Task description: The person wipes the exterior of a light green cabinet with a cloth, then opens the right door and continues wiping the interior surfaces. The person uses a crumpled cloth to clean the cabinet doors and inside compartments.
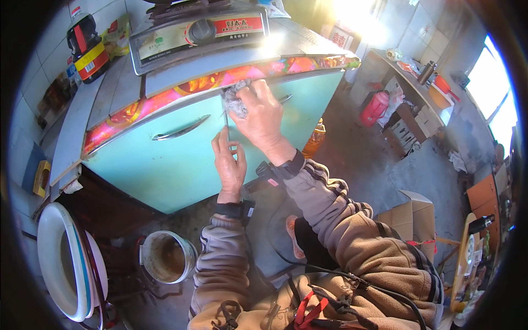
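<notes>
Two turquoise cabinet doors stand under a tiled counter, the left door (pixel 165 165) and the right door (pixel 313 99), each with a curved metal handle. My right hand (pixel 262 115) presses a crumpled grey cloth or scouring pad (pixel 239 99) against the top of the seam between them. The pad is partly covered by my fingers. Lower on the same seam, the fingertips of my left hand (pixel 229 161) rest near the door edge, with nothing visible in them. Above both hands runs the colourful patterned edge strip (pixel 198 84) of the counter.
A gas stove (pixel 198 35) and a dark sauce bottle (pixel 87 49) stand on the counter. Below left are stacked basins (pixel 62 264) and a bucket (pixel 165 255) of murky liquid. An oil bottle (pixel 315 140), a pink thermos (pixel 374 108) and a cardboard box (pixel 412 214) stand to the right.
</notes>
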`<state>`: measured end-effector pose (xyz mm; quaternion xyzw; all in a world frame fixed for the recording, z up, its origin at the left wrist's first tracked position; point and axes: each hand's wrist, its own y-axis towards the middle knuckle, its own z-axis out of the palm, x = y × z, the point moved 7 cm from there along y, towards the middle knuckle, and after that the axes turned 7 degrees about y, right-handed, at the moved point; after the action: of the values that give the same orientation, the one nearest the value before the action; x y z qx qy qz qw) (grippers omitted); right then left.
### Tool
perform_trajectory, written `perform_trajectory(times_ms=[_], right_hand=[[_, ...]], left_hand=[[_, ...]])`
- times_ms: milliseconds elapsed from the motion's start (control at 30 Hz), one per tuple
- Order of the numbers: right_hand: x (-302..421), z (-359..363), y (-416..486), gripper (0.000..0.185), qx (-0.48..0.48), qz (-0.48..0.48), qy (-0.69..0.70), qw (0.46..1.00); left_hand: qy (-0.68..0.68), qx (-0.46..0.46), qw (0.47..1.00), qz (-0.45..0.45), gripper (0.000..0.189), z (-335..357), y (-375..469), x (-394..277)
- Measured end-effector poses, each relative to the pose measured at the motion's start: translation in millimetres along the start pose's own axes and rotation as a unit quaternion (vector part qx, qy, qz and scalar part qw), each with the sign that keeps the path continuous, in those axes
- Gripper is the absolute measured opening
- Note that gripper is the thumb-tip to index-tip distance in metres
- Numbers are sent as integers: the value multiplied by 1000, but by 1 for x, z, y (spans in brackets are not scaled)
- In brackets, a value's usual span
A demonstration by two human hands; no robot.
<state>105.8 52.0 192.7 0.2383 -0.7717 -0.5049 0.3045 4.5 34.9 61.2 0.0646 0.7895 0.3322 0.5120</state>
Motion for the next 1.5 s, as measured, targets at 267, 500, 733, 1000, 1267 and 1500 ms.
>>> perform_trajectory(times_ms=[267, 500, 733, 1000, 1267, 1500], right_hand=[[-25, -17, 0, 32, -25, 51, -55, 997], [-4, -5, -1, 34, 27, -23, 5, 999], [-42, -20, -10, 35, 50, 27, 29, 998], [-53, -45, 6, 27, 72, -17, -51, 996], [-42, -17, -5, 25, 126, -46, 2, 991], [-80, -45, -3, 31, 51, 30, -51, 997]], left_hand=[[10, 14, 1000, -20, 54, -3, -1, 3], [-3, -14, 1000, 10, 52, -3, 0, 2], [1, -12, 1000, 0, 51, -3, -3, 7], [22, -23, 999, 13, 48, -2, -3, 3], [19, -32, 999, 15, 46, -3, -5, 4], [44, 34, 998, 34, 49, -4, -6, -3]])
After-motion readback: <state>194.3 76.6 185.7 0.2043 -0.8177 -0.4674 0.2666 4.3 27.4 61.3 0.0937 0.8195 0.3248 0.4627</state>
